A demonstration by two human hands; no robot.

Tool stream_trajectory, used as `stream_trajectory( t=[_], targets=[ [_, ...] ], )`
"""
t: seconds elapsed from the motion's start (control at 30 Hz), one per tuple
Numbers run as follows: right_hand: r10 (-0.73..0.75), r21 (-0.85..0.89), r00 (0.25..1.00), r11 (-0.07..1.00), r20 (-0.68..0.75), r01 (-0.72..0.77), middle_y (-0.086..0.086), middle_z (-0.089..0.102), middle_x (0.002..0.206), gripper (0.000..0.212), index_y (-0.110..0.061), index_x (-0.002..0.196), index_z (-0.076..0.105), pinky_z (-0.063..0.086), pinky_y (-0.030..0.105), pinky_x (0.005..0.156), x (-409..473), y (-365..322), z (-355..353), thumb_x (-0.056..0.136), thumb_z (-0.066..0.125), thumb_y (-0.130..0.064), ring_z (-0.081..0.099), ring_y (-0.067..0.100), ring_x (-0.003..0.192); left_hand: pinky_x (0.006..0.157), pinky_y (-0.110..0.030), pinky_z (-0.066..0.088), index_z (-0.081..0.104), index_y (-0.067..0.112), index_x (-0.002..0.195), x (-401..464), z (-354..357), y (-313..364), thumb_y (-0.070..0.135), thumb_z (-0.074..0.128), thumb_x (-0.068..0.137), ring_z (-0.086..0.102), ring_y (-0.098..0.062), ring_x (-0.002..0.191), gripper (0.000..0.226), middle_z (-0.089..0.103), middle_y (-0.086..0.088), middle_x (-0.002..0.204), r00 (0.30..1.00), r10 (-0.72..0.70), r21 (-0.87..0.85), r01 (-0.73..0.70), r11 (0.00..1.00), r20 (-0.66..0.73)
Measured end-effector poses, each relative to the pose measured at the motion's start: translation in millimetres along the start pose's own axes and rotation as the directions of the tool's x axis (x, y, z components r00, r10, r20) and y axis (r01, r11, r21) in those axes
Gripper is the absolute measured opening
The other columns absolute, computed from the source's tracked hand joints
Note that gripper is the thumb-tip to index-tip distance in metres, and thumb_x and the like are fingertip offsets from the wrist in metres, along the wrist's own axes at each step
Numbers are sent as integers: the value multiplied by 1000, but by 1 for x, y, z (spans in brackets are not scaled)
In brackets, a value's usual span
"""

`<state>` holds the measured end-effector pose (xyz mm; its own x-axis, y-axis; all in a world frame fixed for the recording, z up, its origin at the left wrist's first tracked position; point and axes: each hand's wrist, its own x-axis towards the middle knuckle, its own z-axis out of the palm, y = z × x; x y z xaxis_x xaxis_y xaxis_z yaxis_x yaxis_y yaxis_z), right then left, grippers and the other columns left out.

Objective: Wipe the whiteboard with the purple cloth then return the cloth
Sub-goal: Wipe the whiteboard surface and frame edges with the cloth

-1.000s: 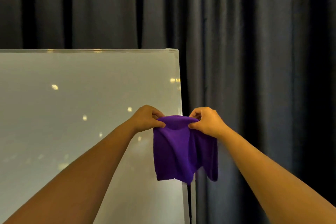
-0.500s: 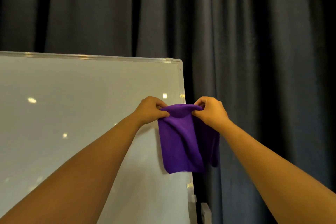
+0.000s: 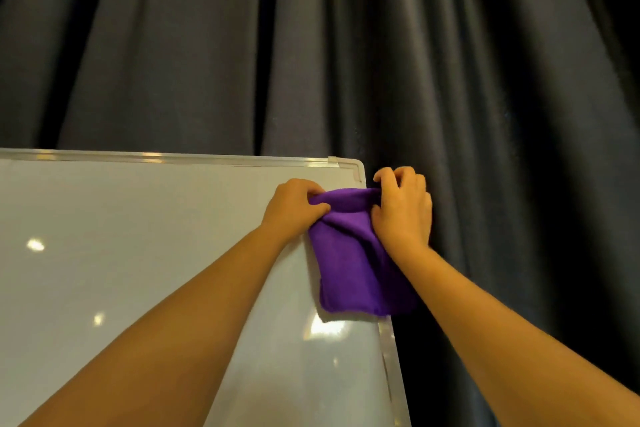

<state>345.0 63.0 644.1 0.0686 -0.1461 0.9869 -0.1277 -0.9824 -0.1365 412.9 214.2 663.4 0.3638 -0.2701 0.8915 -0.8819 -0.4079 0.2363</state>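
A purple cloth (image 3: 349, 263) hangs at the upper right corner of the whiteboard (image 3: 138, 253), over its right edge. My left hand (image 3: 294, 208) pinches the cloth's top left fold in front of the board. My right hand (image 3: 403, 208) grips the top right fold just past the board's right frame. The cloth's lower part drapes down against the board's edge. The board's surface looks blank, with only light reflections on it.
A dark grey pleated curtain (image 3: 450, 80) fills the background above and to the right of the board. The board's silver frame (image 3: 207, 159) runs along the top and down the right side.
Both hands have lifted the cloth up toward the board's top right corner. The view has tilted up and the hands are nearer the corner than before.
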Motion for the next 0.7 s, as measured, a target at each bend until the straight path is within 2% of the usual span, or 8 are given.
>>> stream_trajectory(
  t=[0.03, 0.1, 0.2, 0.27, 0.33, 0.4, 0.5, 0.7],
  targets=[
    [14, 42, 1000, 999, -13, -14, 12, 52, 123, 37, -16, 124, 49, 40, 37, 82, -12, -8, 10, 87, 50, -12, 46, 27, 108, 81, -25, 44, 66, 11, 110, -1, 4, -4, 22, 63, 84, 58, -20, 96, 28, 67, -10, 110, 1000, -2, -6, 2, 1000, -10],
    [102, 199, 990, 973, 95, -119, 11, 40, 141, 47, -24, 139, 35, 34, 45, 100, -33, -24, 28, 93, 42, -30, 35, 29, 127, 82, -24, 43, 64, 11, 112, -2, 8, -11, 23, 61, 86, 58, -20, 99, 29, 66, -10, 112, 1000, 12, -12, -12, 1000, 2],
    [157, 268, 952, 936, 262, -228, 3, -2, 157, 74, -42, 143, 6, 16, 62, 107, -40, -31, 44, 81, 32, -70, -2, 29, 143, 90, -26, 41, 58, 14, 123, -3, 6, -18, 27, 56, 89, 55, -20, 108, 36, 61, -10, 125, 996, 88, -12, -88, 996, 13],
    [108, 263, 960, 948, 257, -177, -4, -19, 155, 88, -48, 141, -2, 18, 65, 104, -36, -28, 46, 66, 28, -82, -13, 27, 142, 109, -37, 27, 35, 23, 141, -2, 5, -31, 39, 46, 92, 35, -25, 134, 53, 37, -8, 148, 984, 150, 170, -132, 976, -97],
    [39, 253, 972, 962, 232, -99, -8, -28, 151, 96, -51, 139, -6, 25, 63, 103, -34, -23, 47, 56, 27, -88, -12, 27, 142, 115, -50, 2, 0, 36, 145, -7, 5, -48, 55, 27, 91, 1, -25, 145, 63, 1, -2, 158, 962, 182, 450, -72, 890, -204],
    [-13, 258, 975, 965, 222, -46, -10, -30, 150, 98, -54, 137, -8, 36, 56, 100, -35, -18, 47, 54, 29, -89, 2, 31, 142, 111, -57, -8, -21, 43, 137, -19, 10, -64, 65, 11, 83, -15, -25, 144, 66, -18, 1, 156, 962, 166, 555, -18, 831, -218],
    [-28, 254, 971, 966, 238, -34, -9, -22, 153, 98, -56, 136, -8, 45, 47, 92, -42, -11, 46, 53, 30, -90, 28, 32, 135, 108, -62, -10, -27, 45, 134, -41, 23, -80, 71, 5, 78, -19, -26, 142, 70, -27, 4, 153, 981, 152, 608, -49, 792, -118],
    [7, 356, 950, 926, 313, -124, -5, 10, 155, 95, -51, 139, 7, 38, 46, 99, -89, 1, 45, 57, 42, -82, 32, 26, 134, 109, -59, -12, -22, 42, 138, -93, 44, -83, 74, 0, 75, -19, -27, 142, 74, -18, 1, 156, 998, 50, 642, -13, 766, -39]
  ],
)
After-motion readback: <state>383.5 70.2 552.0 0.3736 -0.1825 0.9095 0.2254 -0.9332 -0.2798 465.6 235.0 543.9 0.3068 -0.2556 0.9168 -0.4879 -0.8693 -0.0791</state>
